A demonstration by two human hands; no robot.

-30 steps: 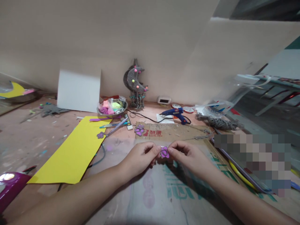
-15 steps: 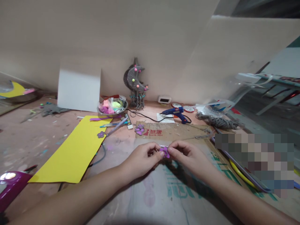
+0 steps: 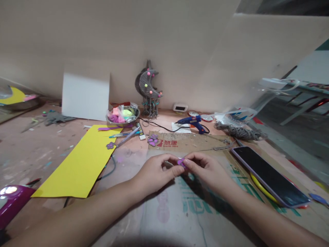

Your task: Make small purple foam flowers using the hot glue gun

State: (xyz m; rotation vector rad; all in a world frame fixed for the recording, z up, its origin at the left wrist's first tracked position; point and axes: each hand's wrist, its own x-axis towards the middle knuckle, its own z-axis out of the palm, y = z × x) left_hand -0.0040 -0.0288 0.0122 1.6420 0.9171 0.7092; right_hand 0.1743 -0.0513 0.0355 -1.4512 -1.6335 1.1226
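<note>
Between the fingertips of both hands is a small purple flower-shaped piece (image 3: 181, 162), partly covered by the fingers. My left hand (image 3: 159, 173) pinches it from the left with thumb and forefinger. From the right, my right hand (image 3: 205, 169) grips its other edge the same way. Both hands are just above the cardboard sheet (image 3: 164, 226) with green print. Similar purple flowers (image 3: 153, 140) lie beyond, on a strip of brown cardboard (image 3: 192, 142). One more flower (image 3: 110, 145) rests on the yellow paper sheet (image 3: 74, 164).
A blue glue gun (image 3: 190, 121) lies behind the hands, near grey yarn (image 3: 239, 131). A metal bowl (image 3: 123, 120) holds colourful clay packs. The moon ornament (image 3: 149, 85) and a white board (image 3: 86, 94) stand against the wall. A phone (image 3: 272, 175) is at right, a magenta device (image 3: 15, 202) at left.
The purple flower has turned and sits slightly higher between the fingers. My left thumb now covers more of its left side. Both hands keep hold of it.
</note>
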